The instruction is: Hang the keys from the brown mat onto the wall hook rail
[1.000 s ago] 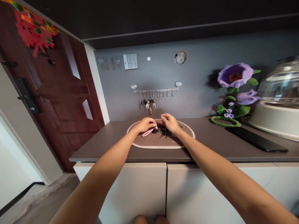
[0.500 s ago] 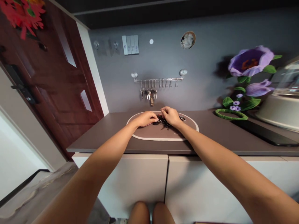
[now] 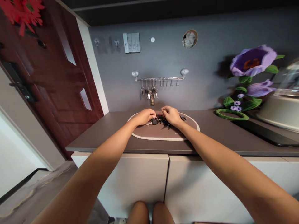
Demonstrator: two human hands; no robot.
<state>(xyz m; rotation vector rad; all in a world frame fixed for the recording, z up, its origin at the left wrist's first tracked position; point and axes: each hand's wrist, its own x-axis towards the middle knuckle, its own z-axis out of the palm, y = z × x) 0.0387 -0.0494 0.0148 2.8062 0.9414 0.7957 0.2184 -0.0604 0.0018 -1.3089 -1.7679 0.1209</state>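
Note:
My left hand (image 3: 146, 117) is closed in a pinch over the brown oval mat, at the left side of a pile of keys. From its fingertips hangs a key with a round black head (image 3: 154, 121), its silver blade pointing left. Curled over the pile, my right hand (image 3: 171, 115) has thumb and fingertips drawn together; what they grip, if anything, is hidden. Other dark keys (image 3: 165, 123) lie on the mat (image 3: 154, 136) between and below my hands. A small metal piece (image 3: 183, 118) rests to the right of my right hand.
On the wall behind, a clear hook rail (image 3: 161, 79) carries several key bunches (image 3: 149, 92) on its left hooks. To the right of the counter (image 3: 210, 137) are purple fabric flowers (image 3: 253, 63), a black flat slab (image 3: 266, 133) and a pale domed appliance (image 3: 282, 109). A dark red door (image 3: 58, 77) stands left.
My left hand has lifted and turned slightly, and the black-headed key with its blade now shows below its fingers. My right hand stays nearly in place. The view has shifted a little.

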